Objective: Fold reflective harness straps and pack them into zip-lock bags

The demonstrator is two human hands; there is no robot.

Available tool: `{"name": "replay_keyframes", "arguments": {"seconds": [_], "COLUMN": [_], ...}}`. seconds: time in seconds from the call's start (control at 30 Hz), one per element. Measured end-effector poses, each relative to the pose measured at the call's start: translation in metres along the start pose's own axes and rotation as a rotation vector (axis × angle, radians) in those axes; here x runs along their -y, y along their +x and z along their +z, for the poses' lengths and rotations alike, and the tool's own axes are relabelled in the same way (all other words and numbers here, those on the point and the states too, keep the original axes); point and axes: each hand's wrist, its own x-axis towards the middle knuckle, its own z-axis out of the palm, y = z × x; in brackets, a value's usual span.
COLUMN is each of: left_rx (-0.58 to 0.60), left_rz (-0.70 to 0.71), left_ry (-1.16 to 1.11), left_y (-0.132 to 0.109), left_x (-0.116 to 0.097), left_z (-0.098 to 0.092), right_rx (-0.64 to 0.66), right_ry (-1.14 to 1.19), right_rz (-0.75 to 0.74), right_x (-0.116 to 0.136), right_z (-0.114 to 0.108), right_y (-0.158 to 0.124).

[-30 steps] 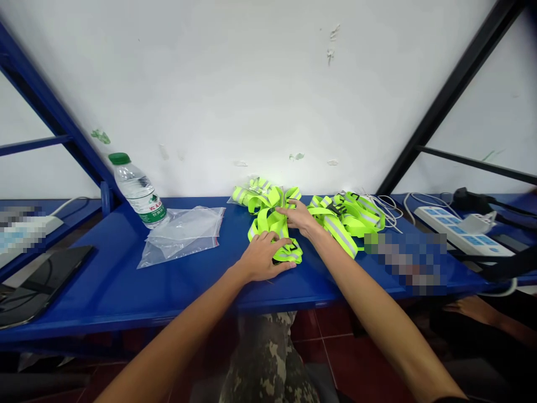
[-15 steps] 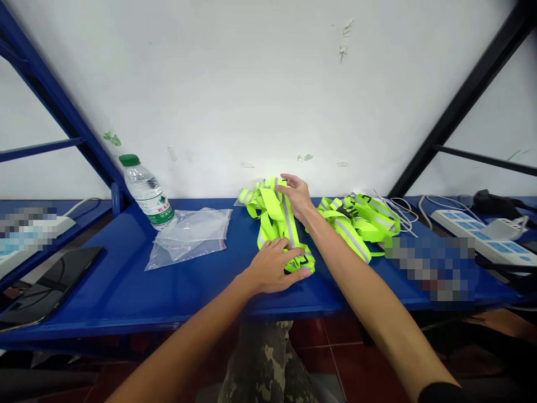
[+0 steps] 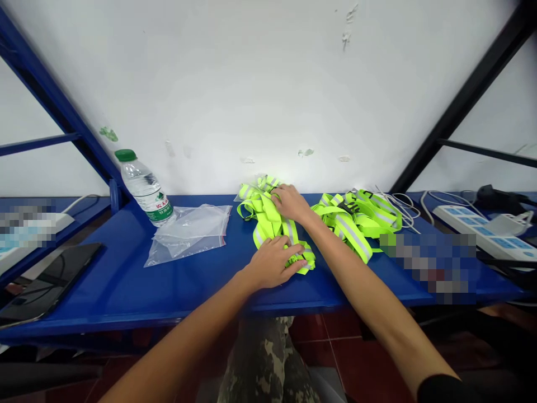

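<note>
A fluorescent yellow reflective strap [image 3: 263,211] with silver stripes lies in loose folds on the blue desk. My left hand [image 3: 272,262] is closed on its gathered near end, with the thumb at the near side and fingers over the top. Farther back, my right hand [image 3: 291,201] has its fingers curled down on the far part of the same strap; its fingertips are partly hidden in the folds. Right of my right forearm rests another heap of yellow reflective straps [image 3: 352,221] with a black buckle [image 3: 347,207].
Clear zip bags [image 3: 191,232] lie to the left beside a water bottle [image 3: 146,190] with a green cap. A dark phone or tablet [image 3: 50,282] is at the far left. White cables [image 3: 405,210] and a power strip [image 3: 482,232] sit at the right. The wall stands behind the desk [image 3: 138,296].
My right hand has come down and slightly left, from raised over the strap's far end to pressing on its folds. My left hand stays on the near end.
</note>
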Motion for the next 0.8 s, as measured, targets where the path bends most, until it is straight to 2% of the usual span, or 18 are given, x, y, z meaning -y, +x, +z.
{"name": "replay_keyframes", "arguments": {"seconds": [0.07, 0.13, 0.23, 0.3, 0.37, 0.53, 0.67, 0.8], "left_rx": [-0.002, -0.006, -0.007, -0.010, -0.028, -0.101, -0.116, -0.152], "left_rz": [-0.010, -0.016, -0.030, -0.019, -0.011, -0.094, -0.043, -0.035], "left_ry": [0.002, 0.004, 0.008, -0.007, -0.044, -0.114, -0.085, 0.065], "left_y": [0.001, 0.002, 0.003, 0.003, 0.003, 0.002, 0.000, -0.004], "left_x": [0.001, 0.003, 0.006, 0.008, 0.009, 0.008, 0.003, 0.001], "left_z": [0.002, 0.004, 0.008, 0.011, 0.012, 0.010, 0.005, -0.002], "right_rx": [-0.121, -0.161, -0.025, 0.064, 0.134, 0.216, 0.184, 0.099], "right_ry": [-0.074, -0.010, 0.136, 0.232, 0.302, 0.297, 0.251, 0.234], "right_rz": [-0.016, -0.006, 0.076, 0.010, -0.046, -0.074, -0.110, -0.142], "right_x": [0.009, 0.019, 0.030, 0.030, 0.026, 0.013, 0.010, 0.009], "right_z": [-0.021, -0.036, -0.045, -0.043, -0.039, -0.033, -0.030, -0.026], "right_y": [-0.021, -0.054, -0.114, -0.148, -0.168, -0.172, -0.170, -0.173]}}
